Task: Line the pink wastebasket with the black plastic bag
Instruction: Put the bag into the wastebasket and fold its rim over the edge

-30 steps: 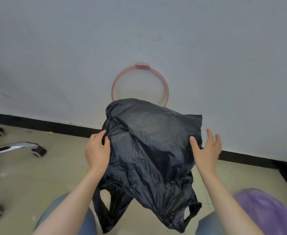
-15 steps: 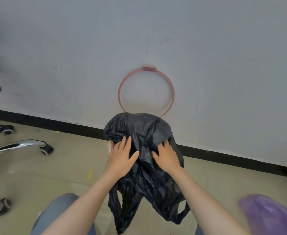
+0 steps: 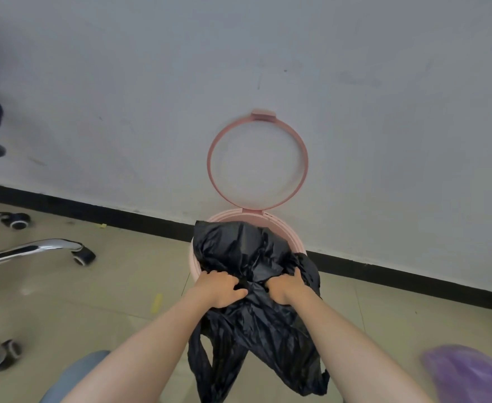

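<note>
The pink wastebasket (image 3: 282, 228) stands on the floor against the white wall, its pink ring lid (image 3: 212, 146) flipped up and leaning on the wall. A crumpled black plastic bag (image 3: 239, 251) lies over the basket's mouth and hangs down its front, handle loops dangling near the bottom of the view. My left hand (image 3: 218, 286) grips the bag at the basket's near rim. My right hand (image 3: 285, 287) clutches the bag just beside it. Most of the basket's body is hidden behind the bag and my arms.
A chrome office-chair base (image 3: 35, 251) with castors stands at the left. A black skirting strip (image 3: 93, 210) runs along the wall's foot. A purple blurred thing (image 3: 468, 373) sits at the lower right. Small yellow scraps (image 3: 156, 303) lie on the tiled floor.
The bag went from spread wide in the air to bunched and lowered onto the basket's mouth. Both hands came together, moved down and closed on it. The basket's rim came into sight.
</note>
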